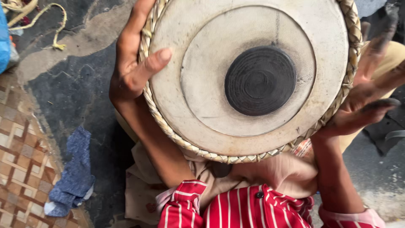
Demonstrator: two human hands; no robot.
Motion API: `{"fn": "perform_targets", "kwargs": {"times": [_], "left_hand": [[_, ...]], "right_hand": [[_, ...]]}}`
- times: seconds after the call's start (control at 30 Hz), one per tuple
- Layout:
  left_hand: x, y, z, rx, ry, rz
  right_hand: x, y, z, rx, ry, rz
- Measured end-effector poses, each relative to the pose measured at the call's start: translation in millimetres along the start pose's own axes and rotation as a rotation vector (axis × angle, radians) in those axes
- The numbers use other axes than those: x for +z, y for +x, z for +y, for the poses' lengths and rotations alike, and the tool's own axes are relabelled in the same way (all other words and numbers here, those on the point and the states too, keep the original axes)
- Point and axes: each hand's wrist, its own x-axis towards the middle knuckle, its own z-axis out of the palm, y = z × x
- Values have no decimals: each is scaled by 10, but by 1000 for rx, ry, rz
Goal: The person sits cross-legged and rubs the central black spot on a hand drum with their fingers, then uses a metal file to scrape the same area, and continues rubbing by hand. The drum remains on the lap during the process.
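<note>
Left hand grips the left rim of a drum, thumb on its pale skin; right hand, fingers spread and darkened, presses the right rim. Drum rests on the lap, face up, black central disc, braided edge. Blue cloth lies left on the floor; rope far left.

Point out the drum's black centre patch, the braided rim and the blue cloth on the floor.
black centre patch (260, 80), head view, its middle.
braided rim (168, 128), head view, lower left edge.
blue cloth (76, 171), head view, its middle fold.
</note>
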Motion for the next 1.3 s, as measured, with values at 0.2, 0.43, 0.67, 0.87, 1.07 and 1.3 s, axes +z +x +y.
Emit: {"fn": "perform_targets", "kwargs": {"times": [0.2,0.43,0.67,0.87,1.07,1.3], "left_hand": [[3,301,-16,-74,-57,-17],[52,716,115,-199,-60,27],[37,785,-138,-134,-14,-51],[-10,853,-329,-262,-53,-61],[69,754,-483,-41,-190,83],[15,450,-717,158,-102,395]], "right_hand": [[-136,373,-697,239,336,64],[137,719,-796,307,443,38],[158,913,-902,394,609,141],[-10,601,-1020,501,796,349],[-740,17,-221,302,177,210],[-1583,-586,655,941,-629,-418]]}}
